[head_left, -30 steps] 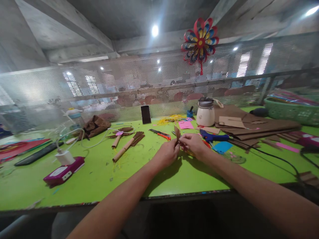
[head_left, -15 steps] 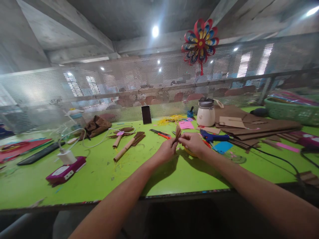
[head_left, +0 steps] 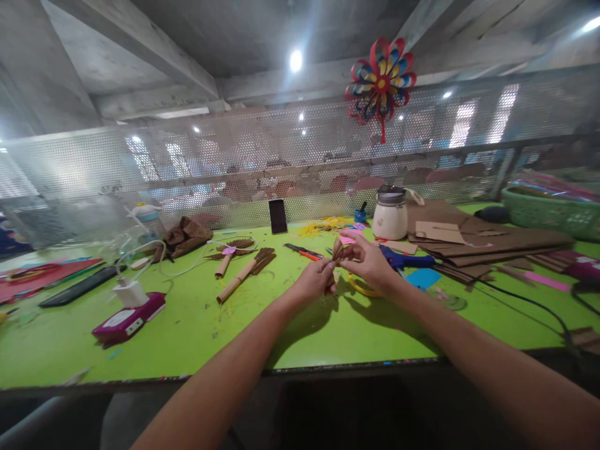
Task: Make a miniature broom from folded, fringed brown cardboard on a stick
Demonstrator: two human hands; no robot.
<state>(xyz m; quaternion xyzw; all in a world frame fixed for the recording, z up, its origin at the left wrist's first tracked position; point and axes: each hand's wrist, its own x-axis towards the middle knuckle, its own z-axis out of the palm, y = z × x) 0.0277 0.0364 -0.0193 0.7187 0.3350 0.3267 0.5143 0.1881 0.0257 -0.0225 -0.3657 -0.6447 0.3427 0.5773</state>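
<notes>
A small folded piece of brown paper (head_left: pixel 337 249) stands up between my hands above the green table. My left hand (head_left: pixel 313 279) pinches its lower end, fingers closed around it. My right hand (head_left: pixel 368 259) meets the paper from the right, thumb and a fingertip against it while another finger is raised; the exact contact is partly hidden. Behind the left hand lies a red-and-black box cutter (head_left: pixel 304 252). Under the right hand shows a yellow ring (head_left: pixel 359 286), perhaps a tape roll. A blue glue gun (head_left: pixel 407 259) rests just right of that hand.
Rolled brown paper pieces (head_left: pixel 239 279) lie at left, near a purple power strip (head_left: pixel 129 317) with a white charger. A phone (head_left: pixel 277 216) leans at the back. Rightward stand a cream jar (head_left: pixel 390 217), brown paper sheets (head_left: pixel 501 234) and a green basket (head_left: pixel 553 212). A black cord crosses the right side.
My right hand's fingers have loosened and lifted a little at the paper, with one finger now raised. The left hand keeps its pinch. The view has shifted slightly.
</notes>
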